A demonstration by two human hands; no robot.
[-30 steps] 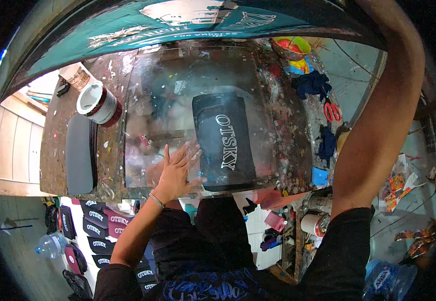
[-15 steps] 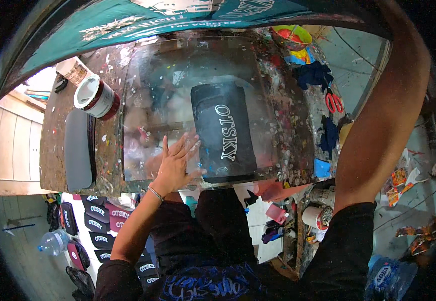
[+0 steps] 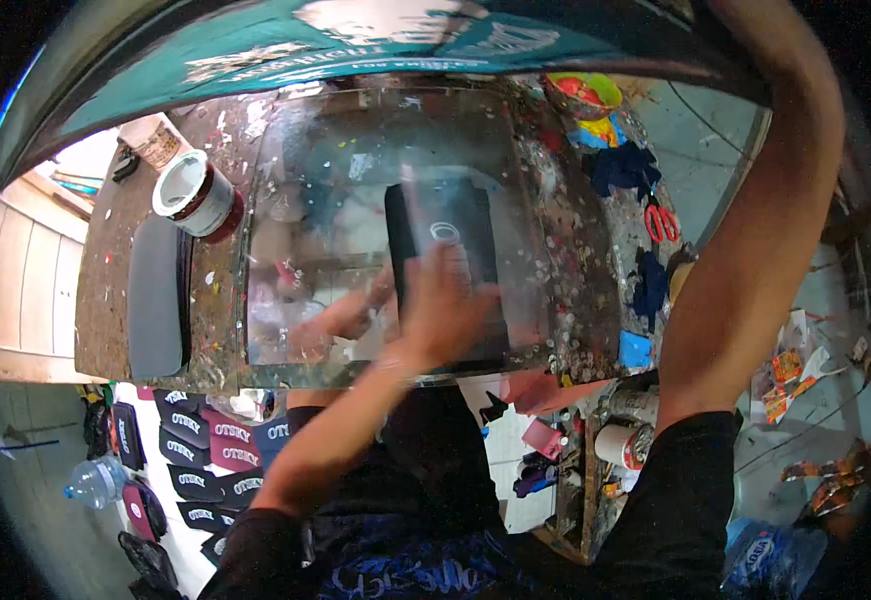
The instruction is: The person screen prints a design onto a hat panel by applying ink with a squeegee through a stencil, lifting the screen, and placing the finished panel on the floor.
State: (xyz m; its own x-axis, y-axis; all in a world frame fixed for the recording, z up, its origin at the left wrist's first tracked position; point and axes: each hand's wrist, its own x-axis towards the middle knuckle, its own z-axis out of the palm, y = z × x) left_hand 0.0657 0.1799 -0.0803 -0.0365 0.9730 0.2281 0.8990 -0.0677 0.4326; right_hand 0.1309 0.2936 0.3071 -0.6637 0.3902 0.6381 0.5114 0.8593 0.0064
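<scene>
My left hand (image 3: 440, 310), blurred by motion, is over a black rectangular piece with white lettering (image 3: 490, 240) on the glass plate (image 3: 305, 200), its fingers stretched out with nothing visible held; whether it touches is unclear. Its reflection shows on the glass. My raised right arm (image 3: 745, 280) reaches to the top right, by the frame of a tilted teal screen (image 3: 375, 45) with white print; that hand's fingers are hidden at the edge.
A white-rimmed tub (image 3: 193, 195) and grey pad (image 3: 155, 295) lie left on the worktable (image 3: 215, 330). Red-handled scissors (image 3: 660, 222), dark cloths (image 3: 620, 170) and a green bowl (image 3: 585, 90) lie right. Below left are several lettered pieces (image 3: 185, 425) and a water bottle (image 3: 95, 485).
My left hand has moved right, from beside the black piece to over its middle, and now blurs. My right arm remains raised at the screen's frame.
</scene>
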